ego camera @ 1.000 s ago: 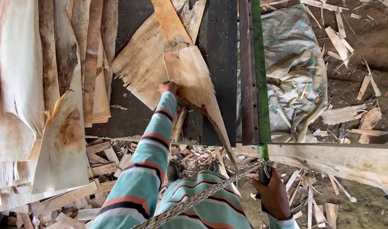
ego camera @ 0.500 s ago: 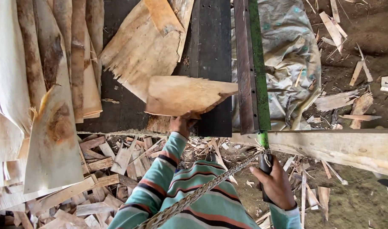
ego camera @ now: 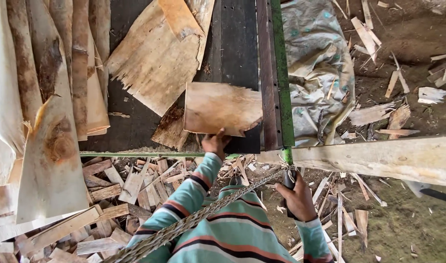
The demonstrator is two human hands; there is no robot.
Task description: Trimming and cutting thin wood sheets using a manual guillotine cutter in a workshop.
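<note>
Wood veneer piece (ego camera: 222, 108) now lies flat on the dark table (ego camera: 232, 39), squared up with its right edge close against the green-edged blade bar (ego camera: 283, 73). Your left hand (ego camera: 215, 142) pinches its near edge at about 6 o'clock of the sheet, fingers curled over the rim. Your right hand (ego camera: 297, 198) is closed around a dark handle (ego camera: 287, 179) just below the bar's near end, at roughly 4 o'clock from the sheet.

A second ago that same sheet hung from your left hand as a long, ragged fan reaching down past the table edge; half a second ago it was already shorter and swinging level. Now it sits further up the table, nearer the bar, so you have drawn it into place beside the cutter. Your right hand has kept its grip throughout, barely shifting. The big torn sheet (ego camera: 155, 58) at 11 o'clock and the scraps (ego camera: 130, 187) on the ground have stayed put.
</note>
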